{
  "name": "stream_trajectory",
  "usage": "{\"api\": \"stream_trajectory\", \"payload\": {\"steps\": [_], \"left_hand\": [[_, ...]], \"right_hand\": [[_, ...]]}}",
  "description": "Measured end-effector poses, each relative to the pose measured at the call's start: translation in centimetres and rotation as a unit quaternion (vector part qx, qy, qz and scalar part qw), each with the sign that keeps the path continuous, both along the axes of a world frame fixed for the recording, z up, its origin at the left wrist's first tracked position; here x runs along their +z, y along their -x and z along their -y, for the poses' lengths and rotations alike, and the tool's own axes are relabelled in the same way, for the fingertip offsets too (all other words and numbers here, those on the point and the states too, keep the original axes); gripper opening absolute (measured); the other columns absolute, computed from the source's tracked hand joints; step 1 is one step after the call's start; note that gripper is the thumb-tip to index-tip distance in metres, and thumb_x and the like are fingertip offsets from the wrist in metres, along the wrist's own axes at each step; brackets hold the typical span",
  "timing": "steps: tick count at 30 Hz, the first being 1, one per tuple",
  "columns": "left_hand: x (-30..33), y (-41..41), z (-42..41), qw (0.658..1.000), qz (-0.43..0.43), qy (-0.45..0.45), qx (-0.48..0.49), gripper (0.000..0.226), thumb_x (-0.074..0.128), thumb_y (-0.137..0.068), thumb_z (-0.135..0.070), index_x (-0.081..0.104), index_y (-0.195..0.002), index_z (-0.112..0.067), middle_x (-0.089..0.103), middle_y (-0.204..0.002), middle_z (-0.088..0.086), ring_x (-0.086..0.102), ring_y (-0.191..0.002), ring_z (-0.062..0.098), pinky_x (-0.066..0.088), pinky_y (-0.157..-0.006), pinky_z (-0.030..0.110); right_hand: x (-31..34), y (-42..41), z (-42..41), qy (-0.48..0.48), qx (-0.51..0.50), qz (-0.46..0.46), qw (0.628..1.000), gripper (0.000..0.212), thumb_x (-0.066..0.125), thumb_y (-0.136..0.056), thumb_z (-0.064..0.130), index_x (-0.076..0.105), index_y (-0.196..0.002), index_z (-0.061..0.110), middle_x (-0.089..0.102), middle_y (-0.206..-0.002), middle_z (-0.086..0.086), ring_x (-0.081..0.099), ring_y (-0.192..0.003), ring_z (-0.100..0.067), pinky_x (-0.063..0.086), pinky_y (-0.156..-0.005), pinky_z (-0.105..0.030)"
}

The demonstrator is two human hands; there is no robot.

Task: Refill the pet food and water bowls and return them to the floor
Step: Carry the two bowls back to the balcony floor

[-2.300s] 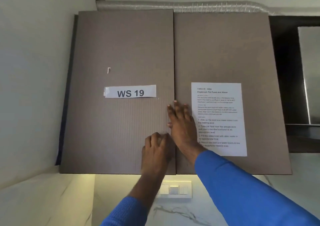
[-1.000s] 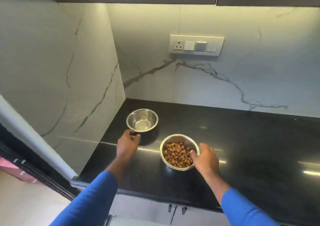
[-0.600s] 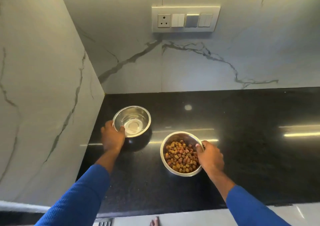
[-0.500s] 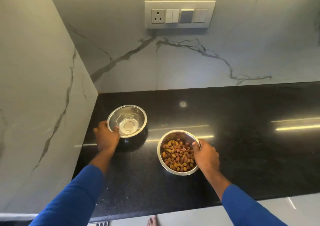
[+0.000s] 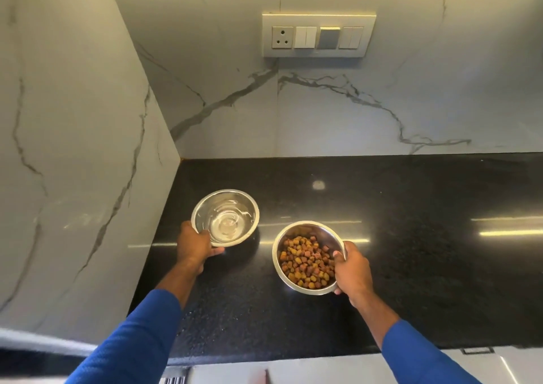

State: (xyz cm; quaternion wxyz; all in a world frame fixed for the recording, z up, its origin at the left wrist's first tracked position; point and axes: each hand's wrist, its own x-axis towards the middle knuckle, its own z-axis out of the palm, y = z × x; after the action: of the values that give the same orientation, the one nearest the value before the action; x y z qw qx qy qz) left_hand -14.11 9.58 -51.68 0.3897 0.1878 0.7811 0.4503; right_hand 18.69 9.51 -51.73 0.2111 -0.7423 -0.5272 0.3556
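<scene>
While each hand pinches a rim, thumb inside and fingers under, both bowls can be carried level. Left hand [image 5: 195,247] clamps the near-left edge of the steel water bowl [image 5: 225,217], water rippling inside. Right hand [image 5: 351,269] clamps the right edge of the kibble bowl [image 5: 307,257], roughly half full. Both sit at or just above the black countertop [image 5: 426,266], near its corner; contact unclear. Judgement: filling done, floor placement remains.

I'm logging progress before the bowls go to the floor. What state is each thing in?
Water bowl: holds water, gripped by the left hand.
Food bowl: filled with kibble, gripped by the right hand.
Countertop: bare and glossy.
Wall socket: nothing plugged in.
</scene>
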Motion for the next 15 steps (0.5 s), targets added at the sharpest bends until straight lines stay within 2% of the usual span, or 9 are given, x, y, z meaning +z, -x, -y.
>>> {"api": "stream_trajectory", "payload": {"steps": [3, 5, 9, 12, 15], "left_hand": [[0.2, -0.8, 2.8, 1.000, -0.002, 0.002, 0.002, 0.028, 0.057, -0.100, -0.007, 0.046, -0.125, -0.012, 0.059, -0.121, 0.015, 0.072, -0.087, 0.032, 0.062, -0.048, 0.034], [0.6, -1.7, 5.4, 1.000, -0.002, 0.005, 0.011, 0.024, 0.059, -0.100, -0.013, 0.048, -0.121, -0.013, 0.061, -0.119, 0.014, 0.076, -0.082, 0.036, 0.063, -0.050, 0.037], [1.0, -3.6, 11.2, 0.999, 0.002, 0.003, 0.043, 0.026, 0.061, -0.095, -0.013, 0.056, -0.121, -0.012, 0.065, -0.115, 0.016, 0.075, -0.081, 0.032, 0.063, -0.051, 0.040], [2.0, -5.7, 16.2, 0.998, 0.012, -0.013, 0.062, 0.024, 0.065, -0.088, -0.017, 0.058, -0.111, -0.012, 0.066, -0.108, 0.017, 0.074, -0.080, 0.030, 0.063, -0.054, 0.042], [2.2, -7.6, 21.5, 0.993, 0.020, -0.034, 0.109, 0.011, 0.059, -0.094, -0.016, 0.053, -0.103, -0.018, 0.063, -0.104, 0.016, 0.074, -0.075, 0.033, 0.063, -0.054, 0.041]], "right_hand": [[-0.1, -0.3, 0.9, -0.008, -0.015, -0.028, 0.999, 0.020, 0.048, -0.108, 0.016, 0.058, -0.125, 0.018, 0.064, -0.096, -0.003, 0.072, -0.064, -0.023, 0.062, -0.047, -0.038], [-0.1, -0.6, 1.7, -0.017, -0.014, -0.044, 0.999, 0.019, 0.048, -0.107, 0.013, 0.058, -0.123, 0.017, 0.064, -0.094, -0.003, 0.071, -0.062, -0.023, 0.062, -0.046, -0.040], [0.0, -1.4, 3.6, -0.030, 0.020, -0.055, 0.998, 0.018, 0.047, -0.107, 0.010, 0.058, -0.119, 0.016, 0.066, -0.092, -0.005, 0.071, -0.058, -0.028, 0.062, -0.046, -0.043], [0.0, -1.8, 5.5, -0.028, 0.061, -0.060, 0.996, 0.017, 0.047, -0.107, 0.009, 0.057, -0.120, 0.014, 0.068, -0.100, -0.011, 0.072, -0.062, -0.029, 0.059, -0.042, -0.037], [0.2, -1.8, 7.9, -0.021, 0.100, -0.073, 0.992, 0.018, 0.047, -0.107, 0.008, 0.057, -0.121, 0.013, 0.067, -0.106, -0.014, 0.071, -0.067, -0.032, 0.054, -0.038, -0.031]]}}
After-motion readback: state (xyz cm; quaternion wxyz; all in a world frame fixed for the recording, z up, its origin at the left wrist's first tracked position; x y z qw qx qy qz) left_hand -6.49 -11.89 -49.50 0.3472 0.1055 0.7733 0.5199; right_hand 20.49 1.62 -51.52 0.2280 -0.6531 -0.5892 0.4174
